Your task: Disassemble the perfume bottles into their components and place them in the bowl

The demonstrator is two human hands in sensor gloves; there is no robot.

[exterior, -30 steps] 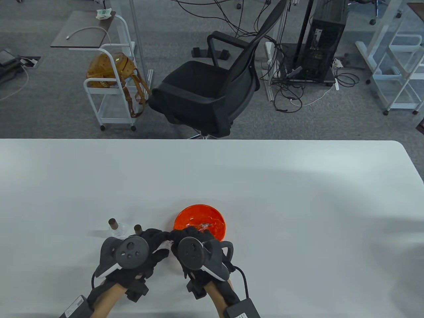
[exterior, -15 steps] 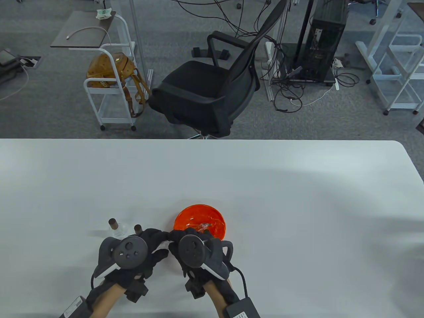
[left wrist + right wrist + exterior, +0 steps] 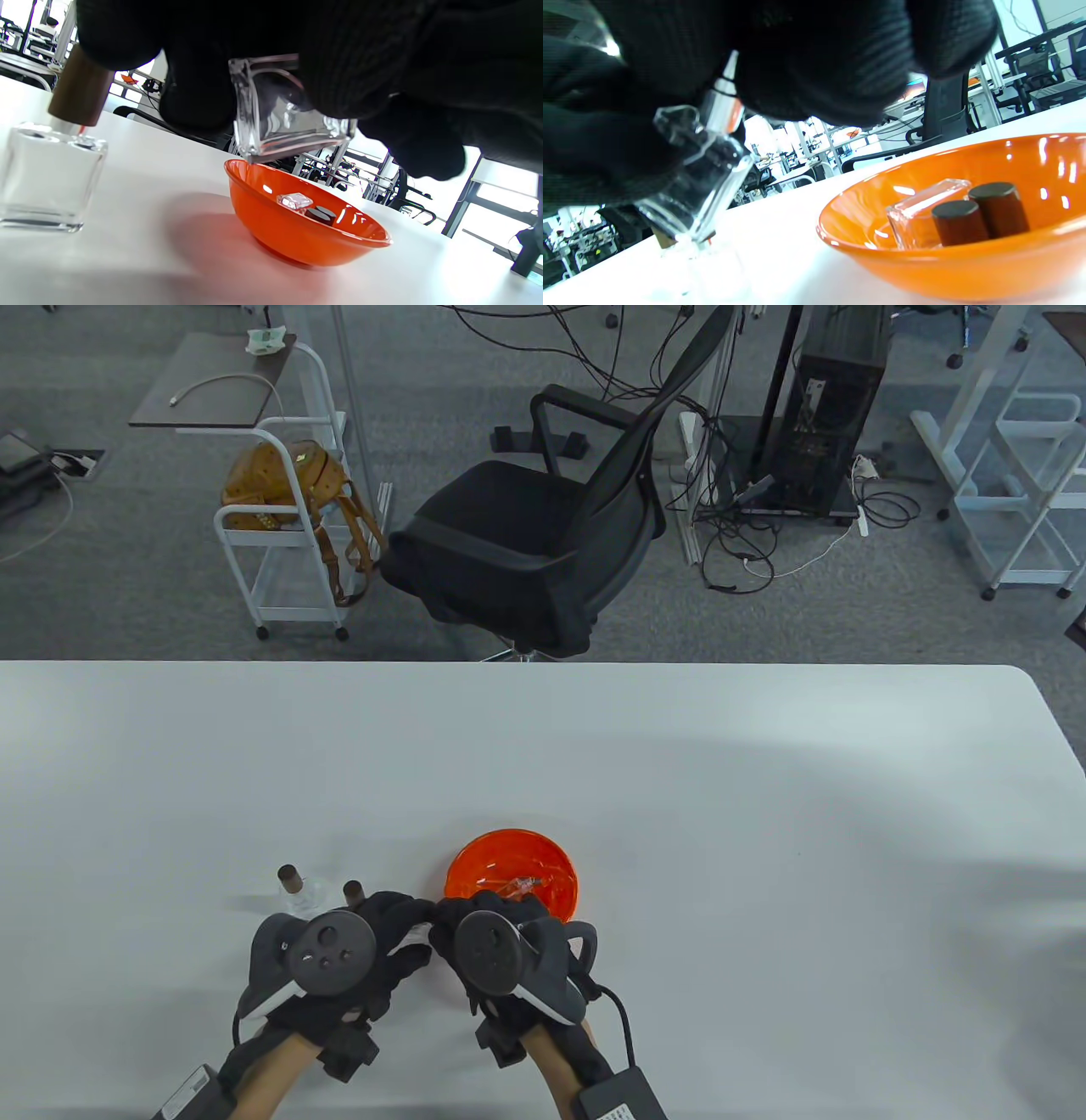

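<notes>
My left hand (image 3: 405, 923) grips a clear glass perfume bottle (image 3: 288, 110) and holds it off the table, just left of the orange bowl (image 3: 475, 865). My right hand (image 3: 454, 912) meets it from the right, and its fingers (image 3: 818, 63) close around the bottle's silver spray head (image 3: 723, 99). In the table view both hands hide this bottle. The bowl (image 3: 967, 262) holds a glass bottle body (image 3: 916, 216) and two brown caps (image 3: 980, 216). Two more capped bottles stand to the left, one with its cap (image 3: 290, 878) clear of my hands, the other cap (image 3: 353, 891) showing just past my left hand.
The white table (image 3: 679, 780) stretches wide beyond and to the right of the bowl. A standing bottle (image 3: 46, 173) with a brown cap is close to the left of the held bottle. A black office chair (image 3: 543, 526) stands past the table's far edge.
Both hands have shifted very slightly to the left while staying together on the bottle. The bowl and the standing bottles have not moved.
</notes>
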